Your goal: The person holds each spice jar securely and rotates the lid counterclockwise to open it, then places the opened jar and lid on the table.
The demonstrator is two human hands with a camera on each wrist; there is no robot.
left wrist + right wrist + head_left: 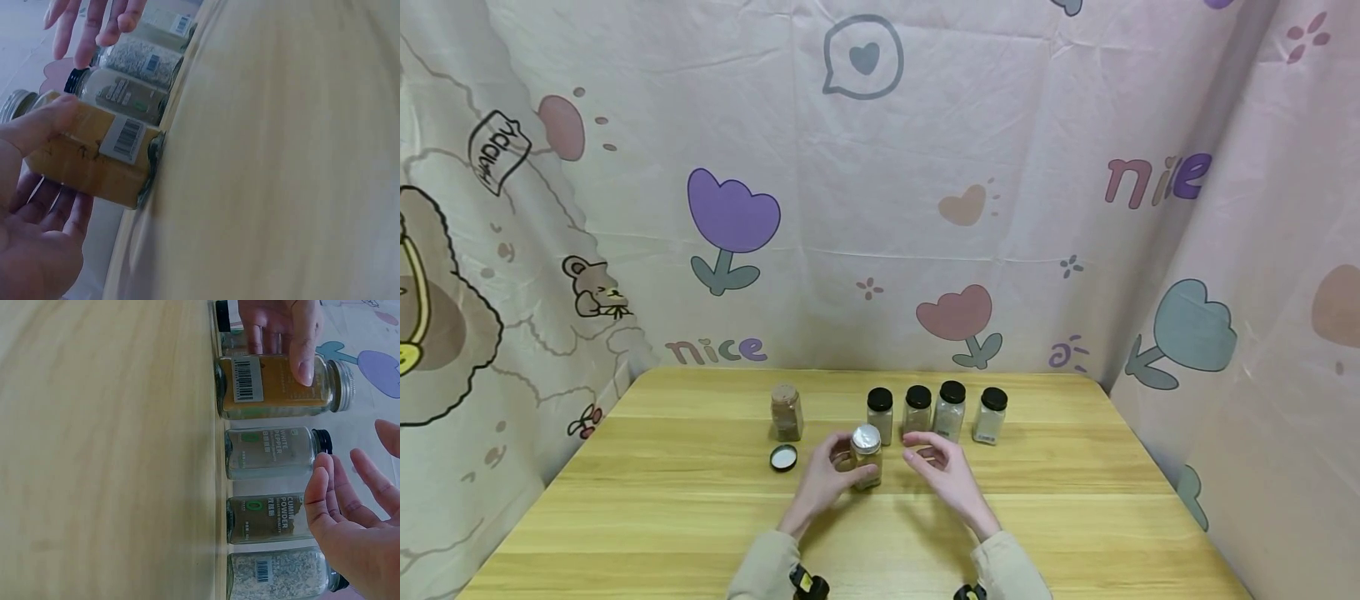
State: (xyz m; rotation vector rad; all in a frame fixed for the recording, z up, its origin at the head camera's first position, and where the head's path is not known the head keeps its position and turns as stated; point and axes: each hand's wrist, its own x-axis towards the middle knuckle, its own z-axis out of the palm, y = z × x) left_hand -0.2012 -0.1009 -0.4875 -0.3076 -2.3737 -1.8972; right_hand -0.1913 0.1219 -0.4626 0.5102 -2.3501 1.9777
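Note:
My left hand (831, 477) grips a glass spice jar (867, 463) of yellow-orange powder by its side, the thumb across the front. This jar stands upright on the wooden table, with a silvery top (866, 437) and no black cap on it. A barcode label (124, 139) shows on its side in the left wrist view. To the right, my right hand (947, 475) hovers apart from the jar, fingers loosely bent and holding nothing. Left of the left hand, a black cap (783, 457) lies with its white inside facing up.
Behind the hands stand several black-capped jars, among them white pepper (272, 453), cumin powder (265, 519) and one with pale flakes (278, 574). A jar of brown powder (787, 414) without a black cap stands at the back left. A printed curtain (865, 167) hangs behind the table (662, 500).

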